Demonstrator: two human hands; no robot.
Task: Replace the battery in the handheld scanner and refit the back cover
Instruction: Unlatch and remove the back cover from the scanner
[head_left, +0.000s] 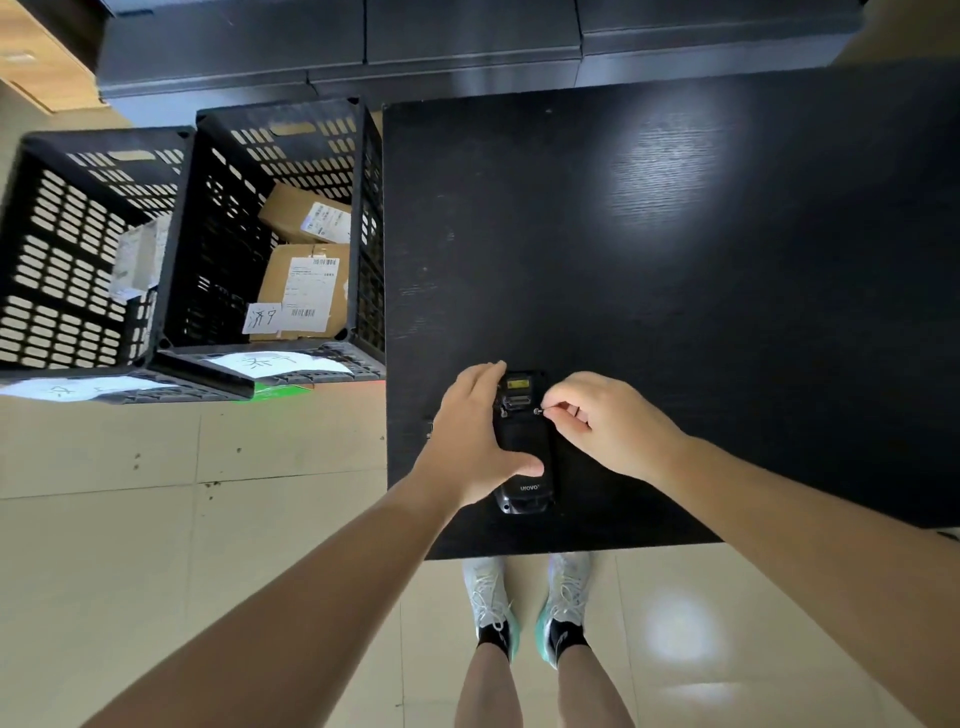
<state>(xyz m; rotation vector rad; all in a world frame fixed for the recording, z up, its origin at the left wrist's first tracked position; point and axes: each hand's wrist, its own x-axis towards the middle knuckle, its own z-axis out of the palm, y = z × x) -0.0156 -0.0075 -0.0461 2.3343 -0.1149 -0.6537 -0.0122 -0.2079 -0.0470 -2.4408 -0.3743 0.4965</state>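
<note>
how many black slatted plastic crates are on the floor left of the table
2. One black slatted plastic crate stands at far left; the other, beside the black table, holds brown cardboard parcels. More could be out of frame.

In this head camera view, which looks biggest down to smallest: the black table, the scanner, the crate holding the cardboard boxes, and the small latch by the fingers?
Largest to smallest as they appear:
1. black table
2. crate holding the cardboard boxes
3. scanner, lying back up
4. small latch, pinched by the right hand

The crate stands lower, on the floor, so it looks smaller than it is.
</note>
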